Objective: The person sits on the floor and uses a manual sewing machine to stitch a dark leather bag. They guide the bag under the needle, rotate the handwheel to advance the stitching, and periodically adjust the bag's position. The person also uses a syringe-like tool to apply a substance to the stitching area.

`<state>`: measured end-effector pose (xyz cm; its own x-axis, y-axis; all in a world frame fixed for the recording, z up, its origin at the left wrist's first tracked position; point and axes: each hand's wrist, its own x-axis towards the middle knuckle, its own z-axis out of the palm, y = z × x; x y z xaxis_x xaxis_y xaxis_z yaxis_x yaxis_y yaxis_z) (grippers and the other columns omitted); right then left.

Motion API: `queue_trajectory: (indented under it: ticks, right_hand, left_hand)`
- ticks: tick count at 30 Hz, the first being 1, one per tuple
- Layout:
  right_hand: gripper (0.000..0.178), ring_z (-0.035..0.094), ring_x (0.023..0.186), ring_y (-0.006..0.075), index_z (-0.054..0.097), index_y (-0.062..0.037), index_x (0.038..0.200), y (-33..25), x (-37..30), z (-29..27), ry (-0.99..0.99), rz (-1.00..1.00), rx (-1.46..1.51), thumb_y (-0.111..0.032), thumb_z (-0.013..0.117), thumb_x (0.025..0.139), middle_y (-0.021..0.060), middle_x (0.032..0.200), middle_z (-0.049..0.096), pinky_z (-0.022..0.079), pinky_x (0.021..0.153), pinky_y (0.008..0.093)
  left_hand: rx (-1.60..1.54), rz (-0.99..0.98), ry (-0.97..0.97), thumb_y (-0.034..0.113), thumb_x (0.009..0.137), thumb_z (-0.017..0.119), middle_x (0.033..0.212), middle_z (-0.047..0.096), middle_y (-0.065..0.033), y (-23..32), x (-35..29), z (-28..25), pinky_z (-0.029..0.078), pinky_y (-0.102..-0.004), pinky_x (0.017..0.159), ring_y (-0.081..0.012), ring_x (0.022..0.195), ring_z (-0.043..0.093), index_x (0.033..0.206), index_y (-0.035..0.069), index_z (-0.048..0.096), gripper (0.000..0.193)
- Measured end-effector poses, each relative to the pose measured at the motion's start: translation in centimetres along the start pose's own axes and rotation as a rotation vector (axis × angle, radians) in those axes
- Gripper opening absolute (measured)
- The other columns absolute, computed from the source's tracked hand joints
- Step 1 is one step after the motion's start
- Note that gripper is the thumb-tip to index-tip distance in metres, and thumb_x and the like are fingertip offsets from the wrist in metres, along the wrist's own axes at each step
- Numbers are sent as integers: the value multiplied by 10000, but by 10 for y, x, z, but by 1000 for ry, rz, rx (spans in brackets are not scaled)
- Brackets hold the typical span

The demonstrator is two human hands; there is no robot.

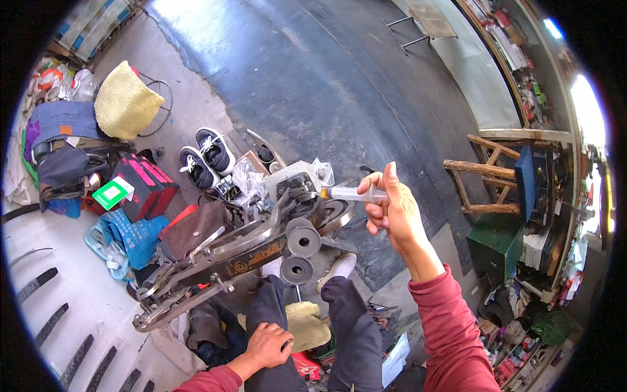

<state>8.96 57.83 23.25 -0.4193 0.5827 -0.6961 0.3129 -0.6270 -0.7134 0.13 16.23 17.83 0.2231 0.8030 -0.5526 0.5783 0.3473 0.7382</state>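
A clear plastic syringe (346, 193) with a little amber liquid near its front end is gripped in my right hand (400, 208), thumb raised. Its tip points left, close to the head of an old metal shoe-patching machine (251, 256); whether it touches cannot be made out. The machine's long arm slants down to the left, with two round rollers (300, 242) on its near side and a wheel (337, 214) at its right. My left hand (266, 345) rests on my left thigh, fingers curled, a small dark bit showing by the thumb.
Beyond the machine sit black-and-white sneakers (215, 150) and crumpled clear plastic (248, 181). A blue bag (124, 238), a red-and-black box (149, 186) and a yellow-covered seat (127, 101) crowd the left. At right are a tipped wooden stool (490, 171) and a green box (494, 242).
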Motion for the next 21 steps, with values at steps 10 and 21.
queue_trajectory:
  ticks: [10,21]
  right_hand:
    - [683,318,494,40,615,-62,952,4,7,25,-26,-8,-135,-687,352,1038,-66,603,362,361,444,226]
    - [637,349,458,50,613,-53,955,13,17,35,-50,-39,-165,-633,372,1060,-60,592,369,339,427,226]
  left_hand:
    - [-63,-52,-17,285,873,622,925,728,-72,-9,-10,12,422,-414,900,-248,965,631,944,124,728,206]
    - [-87,-68,24,291,893,617,923,728,-78,-13,-10,15,418,-417,901,-249,971,631,942,118,727,211]
